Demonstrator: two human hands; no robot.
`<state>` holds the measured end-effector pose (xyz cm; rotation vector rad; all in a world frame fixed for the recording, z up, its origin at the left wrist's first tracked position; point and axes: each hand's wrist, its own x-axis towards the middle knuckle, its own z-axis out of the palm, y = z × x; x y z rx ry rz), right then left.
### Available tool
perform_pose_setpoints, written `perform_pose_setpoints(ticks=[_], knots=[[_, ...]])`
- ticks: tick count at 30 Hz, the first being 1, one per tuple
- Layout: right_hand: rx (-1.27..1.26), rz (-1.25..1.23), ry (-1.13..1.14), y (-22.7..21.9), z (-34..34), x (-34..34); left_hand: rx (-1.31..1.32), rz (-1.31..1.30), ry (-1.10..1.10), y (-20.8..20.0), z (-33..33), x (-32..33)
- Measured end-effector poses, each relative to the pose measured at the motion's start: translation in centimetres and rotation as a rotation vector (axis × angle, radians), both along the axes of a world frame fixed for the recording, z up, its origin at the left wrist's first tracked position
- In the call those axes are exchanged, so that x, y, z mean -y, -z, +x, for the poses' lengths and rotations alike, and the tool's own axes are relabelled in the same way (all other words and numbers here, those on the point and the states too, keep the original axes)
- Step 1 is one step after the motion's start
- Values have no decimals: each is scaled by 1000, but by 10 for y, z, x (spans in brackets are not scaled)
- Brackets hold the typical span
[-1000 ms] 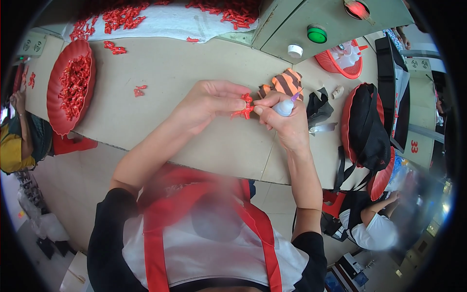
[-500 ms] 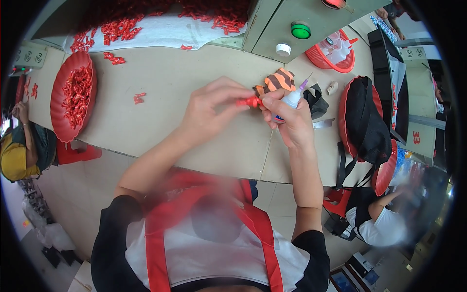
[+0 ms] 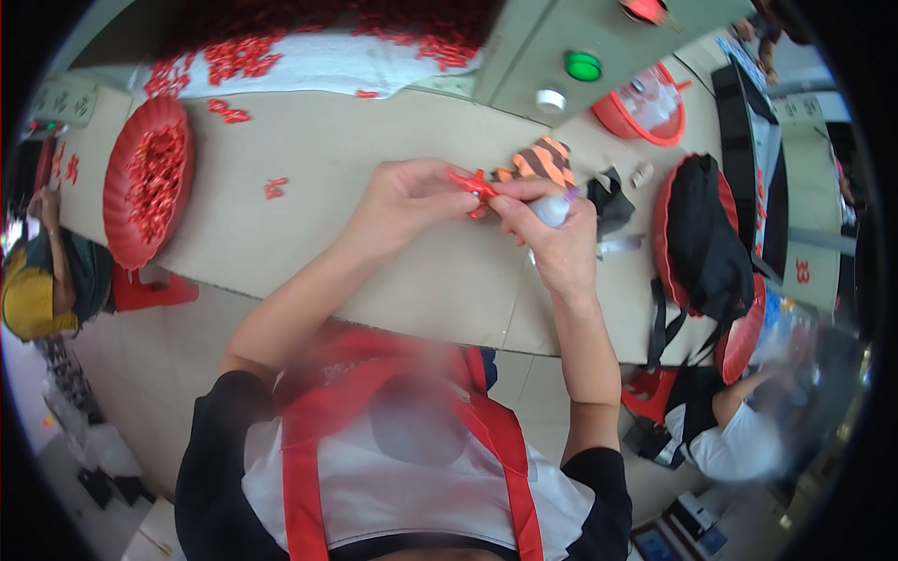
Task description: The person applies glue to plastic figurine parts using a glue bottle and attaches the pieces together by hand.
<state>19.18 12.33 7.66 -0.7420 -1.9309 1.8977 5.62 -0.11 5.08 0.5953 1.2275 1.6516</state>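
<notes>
Over the table, my left hand (image 3: 391, 213) is closed on a small glossy red plastic piece (image 3: 478, 185) with several stubby limbs. My right hand (image 3: 567, 245) keeps a small white squeeze bottle (image 3: 550, 209) with a purple needle tip in its grip. The bottle lies along the palm, tip pointing up and right, away from the piece. The right thumb and forefinger also touch the right side of the red piece. Just beyond the right hand lies an orange-and-brown striped object (image 3: 544, 159), with a crumpled black cloth (image 3: 613, 208) beside it.
Left stands a scalloped red tray (image 3: 116, 210) full of red pieces; loose ones (image 3: 274, 188) lie nearby. More cover a white cloth (image 3: 327, 67) at the back. A cabinet with a green button (image 3: 582, 65), a red basket (image 3: 672, 130) and a black bag (image 3: 706, 234) stand right.
The bottle has tipped back into my right palm, its tip swung down to the right. My right fingertips have come onto the red piece, which has turned between my hands.
</notes>
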Motion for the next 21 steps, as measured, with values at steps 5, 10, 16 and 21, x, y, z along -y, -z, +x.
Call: perform_pose_setpoints(ticks=[5,10,16,21], knots=[[41,-55,95,5,4,6,28,-10,-33,-1,-3,5],[-16,-63,83,16,11,-6,-431,-96,-468,-12,-50,51],[57,-25,69,10,1,4,-749,-554,-999,-49,-161,154],[49,-25,63,12,1,4,-1548,-897,-1053,-36,-209,180]])
